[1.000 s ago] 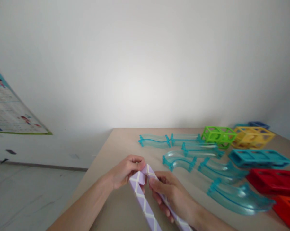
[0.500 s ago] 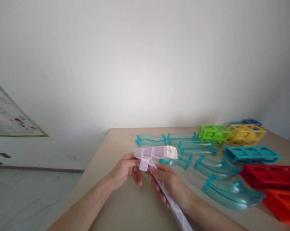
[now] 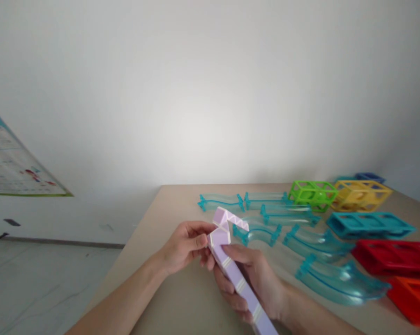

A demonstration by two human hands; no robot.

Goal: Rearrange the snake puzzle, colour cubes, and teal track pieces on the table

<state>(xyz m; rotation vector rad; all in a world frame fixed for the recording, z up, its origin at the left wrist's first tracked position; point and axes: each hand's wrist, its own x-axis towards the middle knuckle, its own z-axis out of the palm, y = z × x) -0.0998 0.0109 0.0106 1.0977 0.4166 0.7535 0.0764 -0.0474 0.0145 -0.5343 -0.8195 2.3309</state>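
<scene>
Puzzle [image 3: 235,273] is running through the right hand [image 3: 260,279], which is gripping it; the left hand [image 3: 185,246] is pinching its bend. Uneven twisting would be risking a misaligned joint.

The jointed lilac plastic stick [image 3: 239,280] bears white bands. The curved see-through plastic track piece [image 3: 342,283] is turquoise, the openwork box-shaped block [image 3: 313,195] lime green, the solid-looking long block [image 3: 394,256] red, the tabletop [image 3: 173,209] beige.
</scene>
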